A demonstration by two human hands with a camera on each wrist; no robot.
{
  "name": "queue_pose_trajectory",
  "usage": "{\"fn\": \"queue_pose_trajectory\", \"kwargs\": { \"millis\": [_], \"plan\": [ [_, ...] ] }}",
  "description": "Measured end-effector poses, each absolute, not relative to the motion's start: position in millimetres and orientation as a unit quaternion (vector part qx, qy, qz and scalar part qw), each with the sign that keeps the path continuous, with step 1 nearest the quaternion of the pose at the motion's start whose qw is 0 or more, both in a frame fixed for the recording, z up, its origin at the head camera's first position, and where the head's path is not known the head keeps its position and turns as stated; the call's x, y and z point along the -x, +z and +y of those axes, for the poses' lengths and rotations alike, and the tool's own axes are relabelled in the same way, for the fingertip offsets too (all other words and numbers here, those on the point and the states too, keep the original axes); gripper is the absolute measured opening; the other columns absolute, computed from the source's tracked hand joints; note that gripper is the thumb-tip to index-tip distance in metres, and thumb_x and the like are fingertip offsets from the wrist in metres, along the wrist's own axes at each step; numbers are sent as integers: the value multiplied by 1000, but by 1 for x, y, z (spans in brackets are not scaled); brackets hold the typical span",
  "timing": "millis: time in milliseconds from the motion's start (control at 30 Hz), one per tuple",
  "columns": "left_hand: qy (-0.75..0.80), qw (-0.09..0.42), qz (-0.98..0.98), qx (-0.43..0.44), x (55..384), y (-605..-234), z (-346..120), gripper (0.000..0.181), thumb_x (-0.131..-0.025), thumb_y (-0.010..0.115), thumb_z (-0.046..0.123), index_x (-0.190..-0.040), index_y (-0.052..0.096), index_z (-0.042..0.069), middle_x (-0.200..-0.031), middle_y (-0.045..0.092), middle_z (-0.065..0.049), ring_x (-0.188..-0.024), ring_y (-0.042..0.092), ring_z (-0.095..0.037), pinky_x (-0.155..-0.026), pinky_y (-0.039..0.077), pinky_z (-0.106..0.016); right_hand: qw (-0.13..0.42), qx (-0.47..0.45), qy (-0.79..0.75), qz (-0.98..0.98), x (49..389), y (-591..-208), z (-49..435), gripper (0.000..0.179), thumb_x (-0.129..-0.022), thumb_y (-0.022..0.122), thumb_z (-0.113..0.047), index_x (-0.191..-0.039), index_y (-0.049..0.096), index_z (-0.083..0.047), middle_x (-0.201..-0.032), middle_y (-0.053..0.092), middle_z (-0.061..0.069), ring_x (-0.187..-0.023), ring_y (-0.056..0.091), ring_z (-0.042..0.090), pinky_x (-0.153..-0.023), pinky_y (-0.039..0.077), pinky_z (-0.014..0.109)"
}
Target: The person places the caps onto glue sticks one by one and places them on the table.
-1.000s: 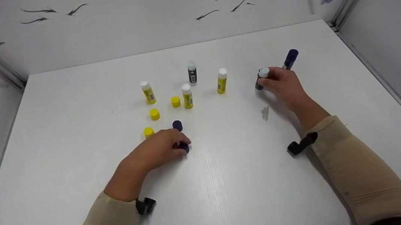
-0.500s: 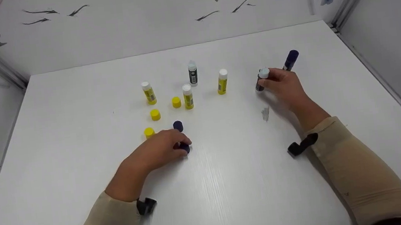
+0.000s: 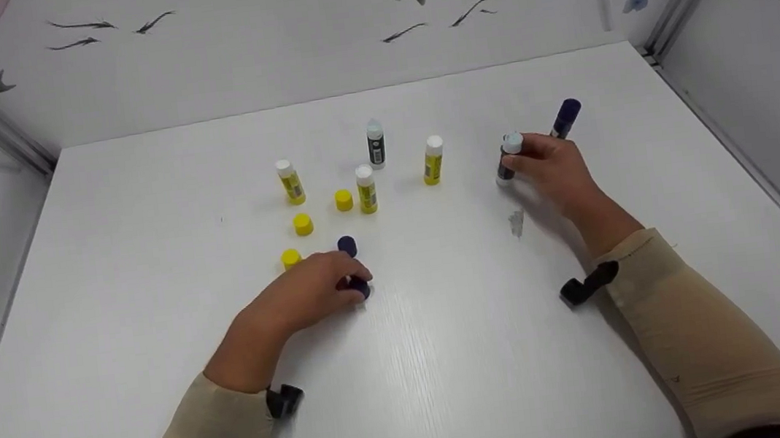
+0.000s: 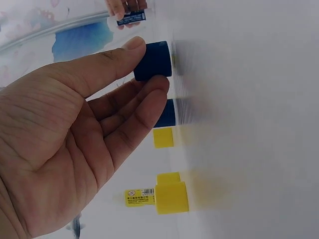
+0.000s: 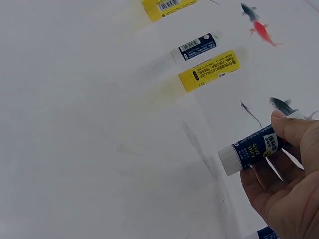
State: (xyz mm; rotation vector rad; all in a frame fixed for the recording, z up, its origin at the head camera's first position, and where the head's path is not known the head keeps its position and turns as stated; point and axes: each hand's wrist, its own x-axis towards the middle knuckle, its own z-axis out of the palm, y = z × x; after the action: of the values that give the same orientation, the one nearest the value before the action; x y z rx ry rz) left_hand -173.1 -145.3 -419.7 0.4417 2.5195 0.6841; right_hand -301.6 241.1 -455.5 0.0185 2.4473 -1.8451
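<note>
My left hand (image 3: 310,290) pinches a dark blue cap (image 4: 153,60) between thumb and fingers, at or just above the white tabletop; the exact contact is unclear. On the right, my right hand (image 3: 553,167) grips an uncapped dark blue glue stick (image 5: 254,149), white base downward and slightly tilted. Whether its base touches the table cannot be told. Just behind that hand stands a glue stick with its dark blue cap (image 3: 567,114) on. Another dark blue cap (image 3: 347,246) lies beyond my left fingers, near a yellow cap (image 3: 291,258) partly hidden by the hand.
Uncapped yellow glue sticks stand at the left (image 3: 291,184), middle (image 3: 367,191) and right (image 3: 433,161). An uncapped dark glue stick (image 3: 376,146) is behind them. Two more yellow caps (image 3: 302,224) (image 3: 344,200) sit between. A grey smudge (image 3: 517,223) marks the table; printed walls (image 3: 269,56) enclose it.
The right hand's glue stick has shifted slightly, its lower end a little lower and more of its white base visible. The left hand keeps its pinch on the cap, nearly still.
</note>
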Motion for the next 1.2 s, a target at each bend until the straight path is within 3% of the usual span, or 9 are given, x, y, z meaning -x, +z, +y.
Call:
{"fn": "queue_pose_trajectory", "kwargs": {
  "millis": [567,867,1200],
  "plan": [
    [264,222,925,-162,174,-419,-146,35,-100,72,21,-134,69,19,-133,68,0,-122,60,-22,-114,48,-46,31,18,-622,782,300,-453,242,42,-95,77,-17,-132,68,0,-110,73,-3,-104,67,10,-91,56,17],
    [264,190,926,-191,173,-415,-145,36,-99,73,20,-135,69,17,-130,70,0,-114,63,-20,-108,53,-42,32,21,-620,784,296,-447,238,44,-95,78,-15,-136,65,-5,-116,71,-1,-108,68,12,-92,56,17],
    [265,177,927,-200,172,-414,-145,36,-99,72,21,-135,69,16,-129,70,-1,-113,64,-19,-108,53,-41,42,18,-622,782,289,-445,235,36,-93,80,-16,-126,67,-8,-116,72,1,-109,69,14,-93,57,18]
  ]
}}
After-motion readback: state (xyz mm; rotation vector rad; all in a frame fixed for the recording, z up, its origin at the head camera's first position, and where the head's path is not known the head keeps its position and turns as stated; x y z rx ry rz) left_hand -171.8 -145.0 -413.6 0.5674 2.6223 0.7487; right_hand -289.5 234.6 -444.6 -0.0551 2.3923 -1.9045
